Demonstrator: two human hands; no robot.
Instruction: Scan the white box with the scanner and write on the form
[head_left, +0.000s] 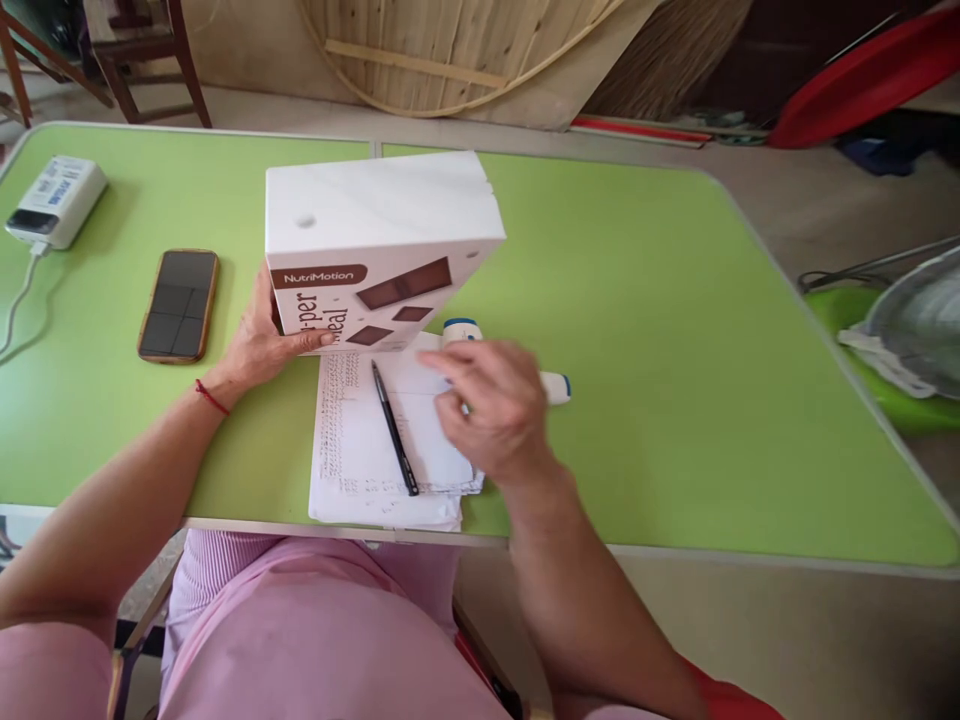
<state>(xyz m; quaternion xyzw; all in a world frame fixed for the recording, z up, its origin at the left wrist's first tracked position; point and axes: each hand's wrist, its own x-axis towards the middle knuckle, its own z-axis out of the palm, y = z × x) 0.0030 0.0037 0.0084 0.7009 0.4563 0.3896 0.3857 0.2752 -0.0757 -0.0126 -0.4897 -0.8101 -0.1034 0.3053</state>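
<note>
My left hand [262,340] grips the left side of a white NutriMotion cereal box [375,245] that stands tilted on the green table [660,330]. My right hand [495,405] hovers, blurred, over a stack of white papers [360,450] with its fingers loosely curled. A black pen [395,430] lies on the papers. A white and blue glue stick [555,387] lies just past my right hand; its blue-ringed cap [459,329] stands beside the box. Whether my right fingers touch the glue stick is unclear.
A phone [178,304] in a brown case lies left of the box. A white power bank [56,200] with a cable sits at the far left. A fan [911,325] stands off the table's right edge. Wooden chairs and boards are behind the table.
</note>
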